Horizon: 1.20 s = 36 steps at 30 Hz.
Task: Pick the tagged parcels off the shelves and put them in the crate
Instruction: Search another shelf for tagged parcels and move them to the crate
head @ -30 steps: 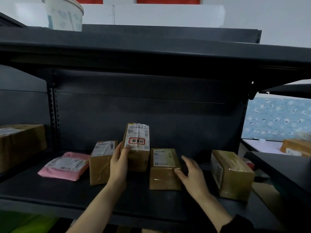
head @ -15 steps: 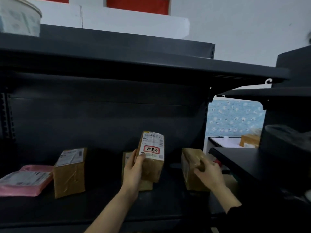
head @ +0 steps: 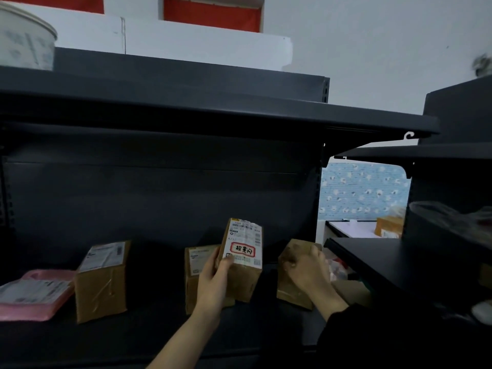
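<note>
My left hand (head: 214,282) grips a brown parcel (head: 243,258) with a white label and a red-framed tag, held upright above the dark shelf (head: 159,334). Behind it stands another brown box (head: 195,265) with a small label. My right hand (head: 306,272) is wrapped over the top of a taped brown box (head: 292,294) at the shelf's right end. Further left stand a labelled brown box (head: 102,280) and a flat pink mailer (head: 34,296). No crate is in view.
An upper shelf (head: 213,110) overhangs the parcels, with a white tub (head: 25,39) on top at the left. A second dark shelf unit (head: 415,265) juts in at the right. Behind the gap, a brown box (head: 388,226) lies on a white surface.
The view has swung to the right. My right hand moved from the middle box to the box at the right end and closed over it. My left hand keeps hold of the tagged parcel.
</note>
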Each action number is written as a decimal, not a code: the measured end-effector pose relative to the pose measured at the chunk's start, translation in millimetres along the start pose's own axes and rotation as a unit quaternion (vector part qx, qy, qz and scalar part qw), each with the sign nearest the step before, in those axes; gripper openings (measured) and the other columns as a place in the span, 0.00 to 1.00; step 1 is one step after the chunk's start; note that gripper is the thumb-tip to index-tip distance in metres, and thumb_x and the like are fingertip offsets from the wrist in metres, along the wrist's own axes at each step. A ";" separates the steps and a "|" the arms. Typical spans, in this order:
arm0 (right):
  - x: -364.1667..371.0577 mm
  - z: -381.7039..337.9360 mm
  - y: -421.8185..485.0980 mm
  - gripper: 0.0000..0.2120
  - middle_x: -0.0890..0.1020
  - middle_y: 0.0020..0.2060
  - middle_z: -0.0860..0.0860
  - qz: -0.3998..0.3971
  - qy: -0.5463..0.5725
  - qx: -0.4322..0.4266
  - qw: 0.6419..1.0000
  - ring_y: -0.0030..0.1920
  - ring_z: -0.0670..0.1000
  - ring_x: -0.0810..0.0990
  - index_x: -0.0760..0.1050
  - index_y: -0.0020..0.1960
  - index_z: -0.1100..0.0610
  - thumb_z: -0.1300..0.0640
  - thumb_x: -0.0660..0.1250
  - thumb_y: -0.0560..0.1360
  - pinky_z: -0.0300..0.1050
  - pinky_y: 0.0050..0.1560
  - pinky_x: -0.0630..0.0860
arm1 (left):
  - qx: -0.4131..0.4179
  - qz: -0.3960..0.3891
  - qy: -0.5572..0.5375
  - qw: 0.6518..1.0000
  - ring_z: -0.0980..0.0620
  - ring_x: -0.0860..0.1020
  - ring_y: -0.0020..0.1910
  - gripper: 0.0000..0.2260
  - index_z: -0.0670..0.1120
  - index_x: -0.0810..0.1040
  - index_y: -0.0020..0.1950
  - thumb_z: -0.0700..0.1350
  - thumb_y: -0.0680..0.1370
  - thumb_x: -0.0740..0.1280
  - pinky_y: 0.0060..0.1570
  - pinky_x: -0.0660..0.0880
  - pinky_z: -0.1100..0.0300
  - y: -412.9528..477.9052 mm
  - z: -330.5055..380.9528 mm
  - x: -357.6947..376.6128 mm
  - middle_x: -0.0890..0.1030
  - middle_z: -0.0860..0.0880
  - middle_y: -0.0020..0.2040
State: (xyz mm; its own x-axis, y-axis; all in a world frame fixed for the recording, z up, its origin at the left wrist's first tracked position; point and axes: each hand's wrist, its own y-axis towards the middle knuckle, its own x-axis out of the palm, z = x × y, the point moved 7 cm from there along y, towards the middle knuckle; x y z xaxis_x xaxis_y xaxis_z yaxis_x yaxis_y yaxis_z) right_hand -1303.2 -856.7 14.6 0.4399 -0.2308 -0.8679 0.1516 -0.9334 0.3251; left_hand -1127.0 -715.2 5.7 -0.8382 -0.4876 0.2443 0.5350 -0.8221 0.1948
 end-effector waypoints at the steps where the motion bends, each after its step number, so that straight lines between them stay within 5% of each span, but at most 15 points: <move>1: 5.2 0.6 1.9 0.23 0.63 0.68 0.58 -0.014 -0.017 0.000 1.000 0.68 0.60 0.61 0.65 0.69 0.48 0.44 0.58 0.76 0.52 0.66 0.63 | 0.003 0.001 0.003 1.000 0.61 0.74 0.50 0.14 0.54 0.73 0.65 0.48 0.79 0.62 0.42 0.70 0.66 0.8 0.7 -2.1 0.77 0.56 0.53; 6: 15.9 3.1 -1.1 0.25 0.67 0.67 0.55 0.001 -0.062 -0.055 0.997 0.67 0.59 0.63 0.63 0.71 0.48 0.43 0.56 0.76 0.51 0.60 0.69 | 0.017 0.027 0.021 0.999 0.58 0.76 0.49 0.12 0.56 0.72 0.62 0.47 0.79 0.62 0.47 0.73 0.62 5.9 4.2 -17.1 0.78 0.55 0.53; 11: 5.3 13.1 -17.6 0.34 0.77 0.59 0.53 0.037 -0.042 -0.129 0.990 0.62 0.58 0.71 0.73 0.64 0.49 0.31 0.50 0.67 0.52 0.56 0.72 | 0.025 0.056 0.034 0.998 0.52 0.75 0.53 0.18 0.53 0.69 0.69 0.47 0.79 0.63 0.60 0.73 0.50 9.7 3.3 -21.2 0.76 0.52 0.55; 15: -8.5 30.0 -24.9 0.32 0.74 0.60 0.52 0.047 -0.046 -0.055 0.996 0.62 0.56 0.70 0.70 0.63 0.51 0.29 0.57 0.69 0.51 0.57 0.70 | 0.038 0.017 0.052 0.998 0.54 0.77 0.57 0.17 0.53 0.72 0.67 0.48 0.78 0.63 0.59 0.74 0.55 7.1 -7.3 -5.4 0.79 0.53 0.59; 20: -15.7 39.5 -33.4 0.24 0.70 0.59 0.57 0.030 -0.025 0.022 0.999 0.62 0.59 0.68 0.65 0.59 0.52 0.39 0.65 0.70 0.51 0.57 0.70 | 0.008 -0.009 0.039 0.999 0.54 0.77 0.56 0.19 0.51 0.71 0.69 0.47 0.78 0.64 0.46 0.72 0.64 4.2 -23.7 11.4 0.79 0.51 0.60; 24: -20.6 54.7 -33.1 0.24 0.74 0.58 0.58 0.032 0.117 0.046 0.992 0.60 0.60 0.71 0.66 0.64 0.52 0.44 0.67 0.72 0.50 0.56 0.70 | -0.034 -0.005 0.018 0.999 0.51 0.76 0.58 0.22 0.50 0.69 0.71 0.49 0.77 0.65 0.54 0.72 0.57 4.9 -41.7 9.5 0.78 0.49 0.61; 28: -11.2 66.2 -48.3 0.21 0.77 0.58 0.55 0.009 0.473 0.137 0.870 0.54 0.55 0.76 0.67 0.68 0.53 0.49 0.63 0.77 0.50 0.55 0.74 | -0.048 -0.019 -0.001 0.999 0.50 0.76 0.59 0.21 0.51 0.70 0.70 0.50 0.77 0.65 0.62 0.72 0.51 1.5 -49.3 13.2 0.79 0.49 0.61; 32: 10.1 67.6 -65.1 0.21 0.76 0.54 0.51 0.008 0.587 0.172 0.791 0.54 0.53 0.76 0.66 0.69 0.49 0.49 0.62 0.77 0.55 0.59 0.73 | -0.062 -0.053 -0.016 0.997 0.48 0.76 0.62 0.22 0.54 0.70 0.69 0.53 0.75 0.66 0.66 0.69 0.44 -1.9 -54.2 19.5 0.79 0.49 0.62; 36: 20.9 65.9 -74.2 0.19 0.78 0.57 0.53 -0.031 0.671 0.158 0.724 0.56 0.55 0.78 0.68 0.66 0.47 0.50 0.63 0.76 0.59 0.61 0.73 | -0.068 -0.099 -0.034 0.992 0.50 0.76 0.61 0.23 0.53 0.68 0.71 0.49 0.76 0.66 0.65 0.70 0.47 -7.4 -55.4 25.6 0.80 0.49 0.61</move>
State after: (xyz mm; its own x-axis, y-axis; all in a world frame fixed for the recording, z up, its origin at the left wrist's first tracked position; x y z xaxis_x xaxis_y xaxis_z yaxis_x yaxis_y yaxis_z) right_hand -1363.6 -810.4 -52.4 0.9368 0.0903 0.3379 0.0906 -0.9958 0.0148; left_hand -1158.3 -737.9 -42.1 -0.9140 -0.2948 0.2788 0.3367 -0.9344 0.1159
